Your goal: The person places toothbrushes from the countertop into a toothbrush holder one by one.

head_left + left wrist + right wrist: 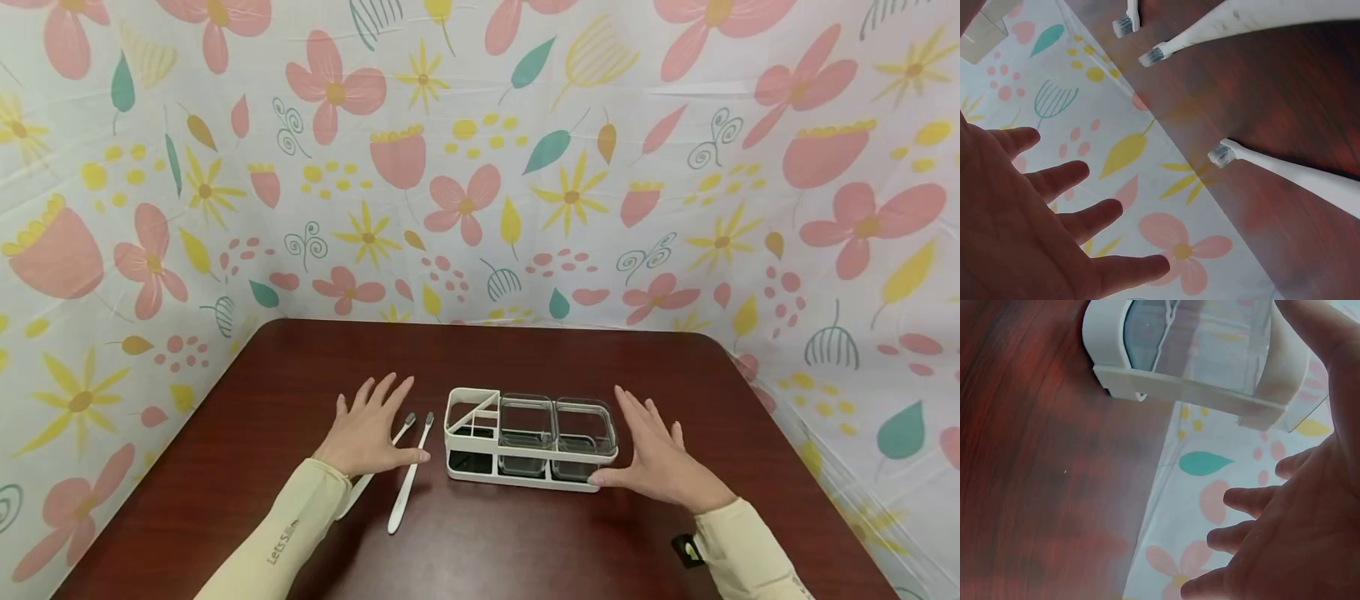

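A white toothbrush holder (471,479) stands on the table, with a divided compartment at its left and two clear cups (527,417) to the right of it. Beside its right end is my right hand (660,458), fingers spread and thumb tip at the lower front corner. My left hand (367,433) hovers with straight, spread fingers over a white toothbrush (358,492), covering its middle. Another white toothbrush (403,496) lies between that hand and the holder, near the thumb. In the left wrist view, three grey-bristled brush heads (1222,154) show past the fingers. Neither hand grips anything.
The dark red-brown table (525,542) has rounded far corners. A white cloth (480,208) printed with flowers and leaves hangs behind it and along both sides. A small black item (686,551) sits at the right sleeve's cuff.
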The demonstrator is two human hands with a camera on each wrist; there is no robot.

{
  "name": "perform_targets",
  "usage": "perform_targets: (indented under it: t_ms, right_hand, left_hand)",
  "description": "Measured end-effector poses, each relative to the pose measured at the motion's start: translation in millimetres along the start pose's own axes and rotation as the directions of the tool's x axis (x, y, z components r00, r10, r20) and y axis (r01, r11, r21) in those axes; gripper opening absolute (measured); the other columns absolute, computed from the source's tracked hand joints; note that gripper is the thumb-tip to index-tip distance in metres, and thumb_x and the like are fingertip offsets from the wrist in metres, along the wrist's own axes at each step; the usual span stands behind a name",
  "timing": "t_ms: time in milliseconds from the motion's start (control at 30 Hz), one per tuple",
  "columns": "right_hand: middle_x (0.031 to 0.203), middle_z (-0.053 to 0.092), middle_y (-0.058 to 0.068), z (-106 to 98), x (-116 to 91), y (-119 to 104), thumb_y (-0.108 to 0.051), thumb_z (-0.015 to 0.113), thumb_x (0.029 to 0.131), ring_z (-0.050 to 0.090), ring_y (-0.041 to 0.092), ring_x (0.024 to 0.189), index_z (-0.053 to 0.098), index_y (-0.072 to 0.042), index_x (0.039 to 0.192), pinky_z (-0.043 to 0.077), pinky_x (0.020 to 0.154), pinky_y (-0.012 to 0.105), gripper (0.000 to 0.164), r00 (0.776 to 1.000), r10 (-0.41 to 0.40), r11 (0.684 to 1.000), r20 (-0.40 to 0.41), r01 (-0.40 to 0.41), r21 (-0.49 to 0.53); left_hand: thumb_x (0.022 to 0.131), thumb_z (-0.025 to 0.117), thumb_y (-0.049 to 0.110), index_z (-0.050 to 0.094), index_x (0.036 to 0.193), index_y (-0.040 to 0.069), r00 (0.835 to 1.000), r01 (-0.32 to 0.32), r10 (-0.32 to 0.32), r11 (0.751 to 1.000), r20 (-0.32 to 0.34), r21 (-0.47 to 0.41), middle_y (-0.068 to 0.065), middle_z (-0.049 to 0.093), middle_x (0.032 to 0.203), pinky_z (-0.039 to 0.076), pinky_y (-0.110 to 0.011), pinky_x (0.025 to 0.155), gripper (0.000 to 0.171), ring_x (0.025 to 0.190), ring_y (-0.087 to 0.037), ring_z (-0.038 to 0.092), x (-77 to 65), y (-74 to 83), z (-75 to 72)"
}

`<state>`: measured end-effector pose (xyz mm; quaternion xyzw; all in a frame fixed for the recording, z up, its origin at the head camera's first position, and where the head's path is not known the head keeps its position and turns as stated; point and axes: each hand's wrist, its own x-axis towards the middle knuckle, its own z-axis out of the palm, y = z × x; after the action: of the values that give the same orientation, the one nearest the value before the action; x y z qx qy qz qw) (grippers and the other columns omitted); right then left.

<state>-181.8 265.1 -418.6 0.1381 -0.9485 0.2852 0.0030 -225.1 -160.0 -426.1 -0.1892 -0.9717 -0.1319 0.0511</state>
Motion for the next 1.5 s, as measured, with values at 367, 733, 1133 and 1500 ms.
perform_targets:
  t_ms: [367,733,1133,1500]
  right_hand:
    - [0.16,0.012,0.024,0,1,-5,-0.052,0.088,0.067,0.004,0.052,0.144,0.003,-0.01,0.159,0.006,0.1,0.079,0.133,0.999,-0.027,0.999,0.019,0.026,0.027]
    - [0.161,0.012,0.021,3,2,-8,-0.045,0.088,0.071,0.017,0.042,0.145,0.003,-0.005,0.158,0.027,0.107,0.063,0.128,0.996,-0.09,0.985,0.018,0.086,0.148]
    - [0.158,0.021,0.025,10,2,-8,-0.046,0.085,0.075,0.026,0.045,0.141,0.011,-0.002,0.157,0.036,0.102,0.063,0.119,1.0,-0.021,0.979,-0.015,0.024,0.204]
    - [0.152,0.031,0.028,16,2,-5,-0.041,0.081,0.082,0.036,0.047,0.134,0.02,-0.003,0.156,0.043,0.096,0.059,0.103,0.995,0.101,0.942,-0.007,-0.094,0.322]
  left_hand:
    - [0.077,0.075,0.059,0.043,0.15,0.016,0.999,0.024,-0.026,0.998,0.026,0.051,-0.016,0.055,0.133,0.045,-0.06,0.084,0.091,0.111,-0.039,0.054,-1.2,4.7,2.4]
    - [0.079,0.079,0.031,0.06,0.127,0.002,0.994,0.069,-0.059,0.991,0.091,-0.115,-0.007,0.069,0.101,0.052,-0.044,0.068,0.059,0.079,-0.023,0.065,-4.5,19.0,17.0]
    - [0.074,0.08,0.025,0.06,0.108,0.004,0.975,0.194,-0.174,0.969,0.136,-0.152,-0.003,0.057,0.071,0.046,-0.039,0.051,0.045,0.056,-0.022,0.055,-12.9,33.9,30.2]
    - [0.071,0.074,0.013,0.06,0.101,0.005,0.972,0.217,-0.198,0.963,0.123,-0.162,-0.003,0.054,0.067,0.044,-0.039,0.048,0.034,0.054,-0.023,0.054,-15.2,35.7,35.7]
